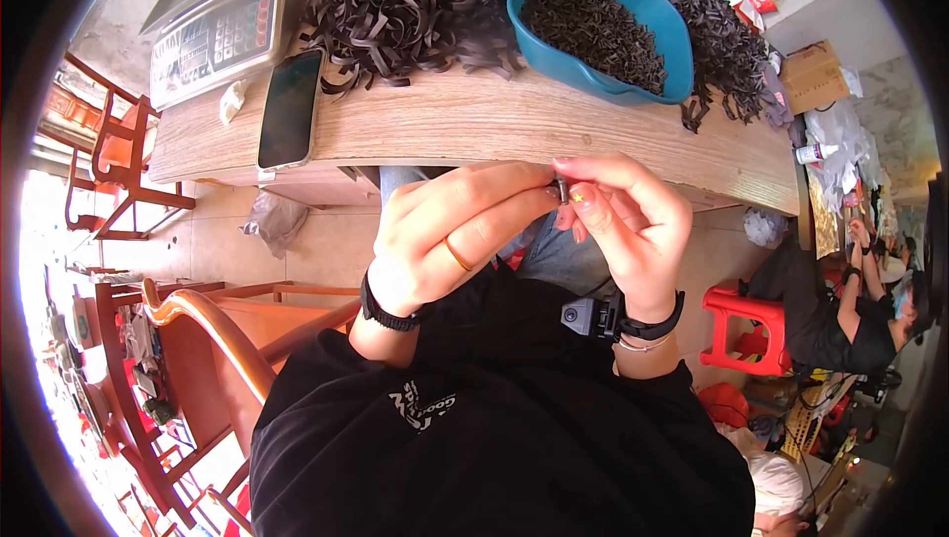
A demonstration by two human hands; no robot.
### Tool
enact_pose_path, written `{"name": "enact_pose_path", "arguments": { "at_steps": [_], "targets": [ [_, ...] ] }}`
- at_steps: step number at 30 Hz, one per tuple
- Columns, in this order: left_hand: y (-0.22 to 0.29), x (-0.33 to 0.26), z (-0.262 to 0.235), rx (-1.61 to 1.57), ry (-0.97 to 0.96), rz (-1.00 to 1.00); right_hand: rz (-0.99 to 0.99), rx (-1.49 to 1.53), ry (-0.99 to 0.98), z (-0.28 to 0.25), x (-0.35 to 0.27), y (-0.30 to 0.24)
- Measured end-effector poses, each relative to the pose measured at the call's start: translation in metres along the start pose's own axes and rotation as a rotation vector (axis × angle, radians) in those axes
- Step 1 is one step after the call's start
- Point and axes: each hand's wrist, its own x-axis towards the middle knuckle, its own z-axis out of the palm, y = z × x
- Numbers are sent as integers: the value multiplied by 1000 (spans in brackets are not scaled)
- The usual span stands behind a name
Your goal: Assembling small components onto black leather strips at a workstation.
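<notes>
Just off the table's near edge, my left hand (460, 225) and my right hand (643, 225) meet fingertip to fingertip. Pinched between them is a small dark piece (562, 191), short and narrow, mostly covered by the fingers; its exact kind does not show. Beyond my hands, a teal plastic basin (596, 85) holds many short dark pieces (593, 33). To its left lies a heap of black flat strips (415, 8), loosely curled. Another heap of black strips (707, 28) spreads to the basin's right.
On the wooden table (425, 122), a phone (291, 110) and a crumpled white tissue (232, 102) lie near a digital scale (217, 43). A wooden chair (213, 339) stands at left. At right are a red stool (746, 329) and a seated person (860, 310).
</notes>
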Motion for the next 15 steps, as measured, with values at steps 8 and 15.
{"name": "enact_pose_path", "arguments": {
  "at_steps": [8, 15],
  "targets": [
    [-1, -2, -1, 43, 2, 10, 42, 71, 111, 2, -2, 3],
    [-3, -4, -5, 13, -51, 25, 56, -13, 81, 2, -2, 0]
  ]
}}
